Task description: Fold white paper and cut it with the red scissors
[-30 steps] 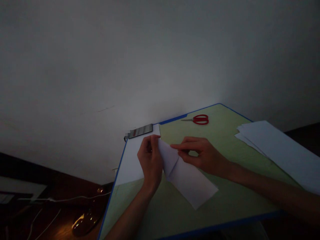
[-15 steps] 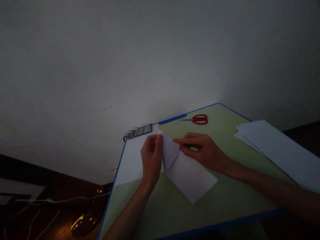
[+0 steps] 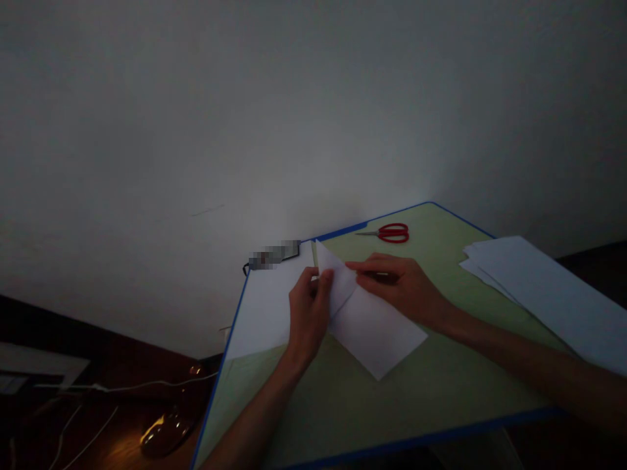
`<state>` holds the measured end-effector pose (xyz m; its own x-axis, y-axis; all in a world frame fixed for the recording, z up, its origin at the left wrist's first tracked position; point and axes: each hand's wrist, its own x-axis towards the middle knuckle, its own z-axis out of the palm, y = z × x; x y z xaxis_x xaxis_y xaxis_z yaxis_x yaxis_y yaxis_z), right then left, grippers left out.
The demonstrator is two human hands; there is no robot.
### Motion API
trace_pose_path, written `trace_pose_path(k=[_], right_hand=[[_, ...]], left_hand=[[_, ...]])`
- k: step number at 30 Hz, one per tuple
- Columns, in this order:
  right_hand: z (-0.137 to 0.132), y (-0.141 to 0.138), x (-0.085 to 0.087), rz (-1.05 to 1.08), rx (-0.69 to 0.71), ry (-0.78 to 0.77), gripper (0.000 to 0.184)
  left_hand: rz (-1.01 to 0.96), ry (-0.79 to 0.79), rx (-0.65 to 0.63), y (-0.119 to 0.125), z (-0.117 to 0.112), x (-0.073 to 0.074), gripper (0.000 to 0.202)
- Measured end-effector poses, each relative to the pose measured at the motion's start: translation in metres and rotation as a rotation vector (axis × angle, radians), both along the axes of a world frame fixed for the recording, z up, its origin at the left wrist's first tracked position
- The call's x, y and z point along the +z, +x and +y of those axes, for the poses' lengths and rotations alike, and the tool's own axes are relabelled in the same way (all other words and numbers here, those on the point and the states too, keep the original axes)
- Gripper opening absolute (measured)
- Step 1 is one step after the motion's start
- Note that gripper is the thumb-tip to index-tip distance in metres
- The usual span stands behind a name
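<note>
A white sheet of paper (image 3: 379, 336) is held slightly tilted above the green table, with one end folded over into a pointed flap. My left hand (image 3: 311, 310) pinches the folded part from the left, its thumb lying on top of the flap. From the right, my right hand (image 3: 399, 287) grips the paper's edge by the fold between thumb and fingertips. The fingers behind the paper are partly hidden.
Red-handled scissors (image 3: 392, 233) lie at the table's back edge. A stack of white paper (image 3: 543, 287) is on the right. Another white sheet (image 3: 259, 313) lies at the left, below a partly blurred dark-framed device (image 3: 294, 250). The blue-edged table (image 3: 392, 411) stands against a wall.
My left hand has slid right, its thumb now further onto the folded flap. The flap's tip shows above the hand. My right hand has shifted slightly up and right.
</note>
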<state>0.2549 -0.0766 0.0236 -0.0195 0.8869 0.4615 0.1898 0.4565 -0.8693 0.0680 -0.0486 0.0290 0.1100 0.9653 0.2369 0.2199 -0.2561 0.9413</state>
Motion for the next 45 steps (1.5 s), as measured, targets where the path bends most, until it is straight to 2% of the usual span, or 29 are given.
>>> trace_pose_path(k=[5,8,15,23,30,37,41,45], right_hand=[[0.004,0.008,0.002,0.056,-0.089,-0.002,0.027],[0.007,0.012,0.001,0.071,-0.125,-0.017,0.028],[0.013,0.013,-0.001,0.108,-0.177,-0.023,0.028],[0.016,0.017,-0.002,0.113,-0.226,-0.032,0.028],[0.018,0.018,-0.004,0.125,-0.25,-0.03,0.028],[0.019,0.018,-0.006,0.165,-0.276,-0.039,0.032],[0.02,0.017,-0.008,0.207,-0.294,-0.04,0.032],[0.019,0.016,-0.008,0.212,-0.314,-0.02,0.031]], left_hand=[[-0.034,-0.104,-0.18,-0.003,-0.003,0.003,0.035],[-0.092,-0.183,-0.24,-0.005,-0.002,0.003,0.035],[-0.123,-0.174,-0.265,-0.012,0.008,0.001,0.03],[0.081,-0.109,-0.289,-0.019,0.011,0.006,0.027],[0.084,-0.057,-0.326,-0.021,0.014,0.007,0.02],[-0.051,-0.067,-0.286,-0.018,0.012,0.004,0.025],[-0.158,-0.138,-0.258,-0.017,0.011,0.002,0.031],[-0.159,-0.199,-0.238,-0.016,0.011,0.0,0.034]])
